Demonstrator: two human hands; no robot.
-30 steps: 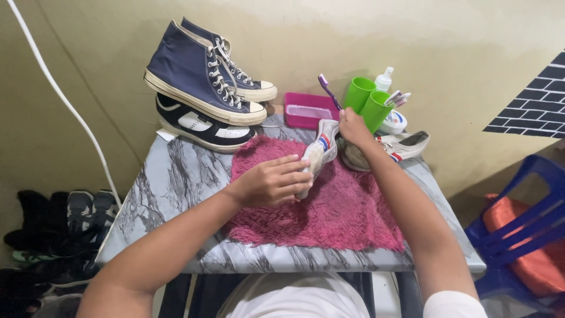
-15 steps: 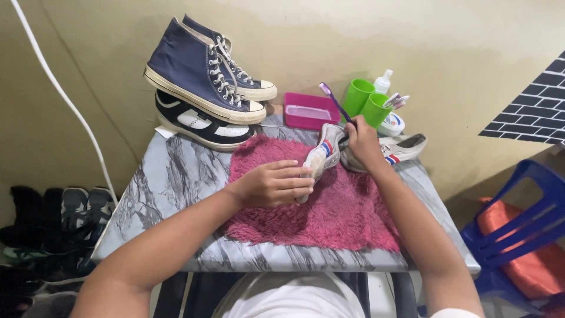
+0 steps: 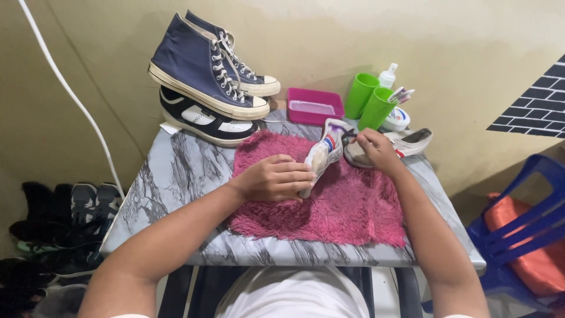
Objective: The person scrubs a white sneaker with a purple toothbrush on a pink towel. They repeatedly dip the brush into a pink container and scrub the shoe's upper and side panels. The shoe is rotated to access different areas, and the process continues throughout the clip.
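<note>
Left hand [image 3: 276, 178] is clamped around a small white shoe [image 3: 323, 154] at frame centre, above the pink shaggy mat [image 3: 329, 212]. Right hand [image 3: 372, 147] pinches its heel end. Best held steady, low over the mat; green cups [image 3: 368, 101] stand just behind.

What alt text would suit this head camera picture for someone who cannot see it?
A left hand and a right hand hold a small white sneaker over a pink shaggy mat on a marble-patterned table; navy high-tops sit behind.

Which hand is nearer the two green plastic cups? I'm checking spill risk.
Right. The right hand sits just below the green plastic cups; the left hand lies farther off on the pink shaggy mat.
</note>
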